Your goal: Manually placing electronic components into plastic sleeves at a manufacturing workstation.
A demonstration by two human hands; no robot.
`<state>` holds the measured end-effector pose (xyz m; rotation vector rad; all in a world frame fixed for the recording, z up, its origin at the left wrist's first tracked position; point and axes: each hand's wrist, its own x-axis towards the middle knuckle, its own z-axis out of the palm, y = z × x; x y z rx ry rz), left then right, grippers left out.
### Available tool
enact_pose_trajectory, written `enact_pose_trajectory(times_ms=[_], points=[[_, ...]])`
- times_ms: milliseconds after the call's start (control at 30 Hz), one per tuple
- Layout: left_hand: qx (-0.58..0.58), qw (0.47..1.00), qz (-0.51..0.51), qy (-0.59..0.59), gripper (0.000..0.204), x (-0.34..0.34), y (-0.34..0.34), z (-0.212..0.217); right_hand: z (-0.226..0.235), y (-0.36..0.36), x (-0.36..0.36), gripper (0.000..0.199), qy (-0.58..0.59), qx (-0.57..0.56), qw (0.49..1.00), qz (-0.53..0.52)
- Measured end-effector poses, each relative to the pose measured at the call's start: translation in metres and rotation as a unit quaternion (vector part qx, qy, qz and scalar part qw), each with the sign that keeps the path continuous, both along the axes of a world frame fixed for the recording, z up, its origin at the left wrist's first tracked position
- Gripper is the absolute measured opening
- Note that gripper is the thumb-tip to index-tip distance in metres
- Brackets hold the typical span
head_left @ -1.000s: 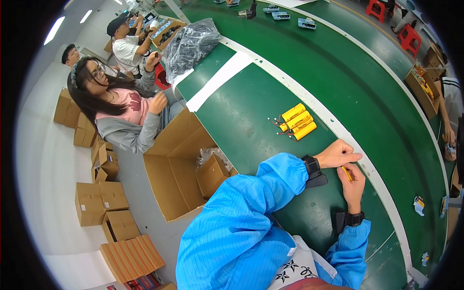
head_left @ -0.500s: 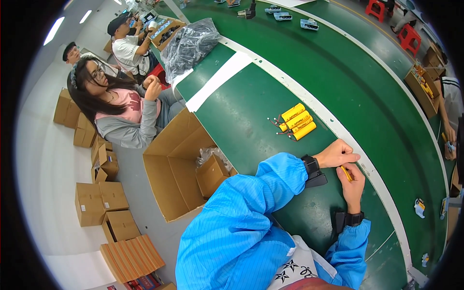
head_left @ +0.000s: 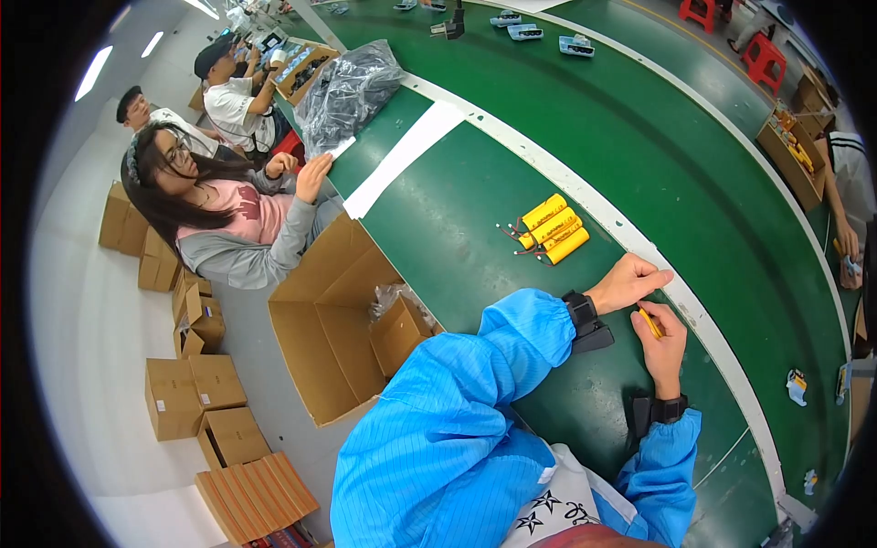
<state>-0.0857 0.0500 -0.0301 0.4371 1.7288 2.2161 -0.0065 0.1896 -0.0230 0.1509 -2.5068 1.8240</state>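
Close to the bench's white edge strip, my left hand is closed, its fingers curled under. Whatever it may hold is hidden. Just below it, my right hand closes around a slim yellow object, of which only a short length shows between the fingers; its kind cannot be made out. The two hands nearly touch. Farther up the green bench lie yellow cylindrical battery packs side by side, their thin red and black wires with small pale ends pointing left.
Left of the bench stands an open cardboard box with a smaller carton inside. White paper and a grey plastic bag lie farther up. A seated co-worker is at the left. Blue-and-black parts rest on the green belt.
My hands stay close together and barely shift. The co-worker at the left has moved a hand out toward the bench and white paper. The whole view has shifted slightly.
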Motion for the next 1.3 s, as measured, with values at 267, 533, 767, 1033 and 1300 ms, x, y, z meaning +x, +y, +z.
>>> enact_pose_trajectory(times_ms=[267, 533, 767, 1033, 1300], points=[[-0.024, 1.0, 0.012, -0.002, 0.059, 0.0008, -0.0001, 0.0022, 0.0027, 0.0001, -0.0001, 0.02, 0.008, 0.005, 1.0, 0.004], [-0.014, 0.999, 0.02, -0.038, 0.063, 0.0023, 0.0006, 0.0038, 0.0007, 0.0009, 0.0009, 0.02, 0.008, -0.001, 1.0, 0.02], [-0.002, 0.999, 0.013, -0.051, 0.062, 0.0029, 0.0017, 0.0057, -0.0033, 0.0014, 0.0, 0.02, 0.013, 0.003, 1.0, 0.009], [-0.003, 0.999, 0.025, -0.039, 0.059, 0.003, 0.0042, 0.0061, -0.0019, 0.0021, 0.0009, 0.02, 0.006, 0.002, 1.0, 0.014], [-0.014, 1.0, 0.004, -0.014, 0.058, 0.0014, 0.0022, 0.0054, 0.0002, 0.0023, 0.001, 0.021, -0.011, 0.0, 1.0, 0.018]])
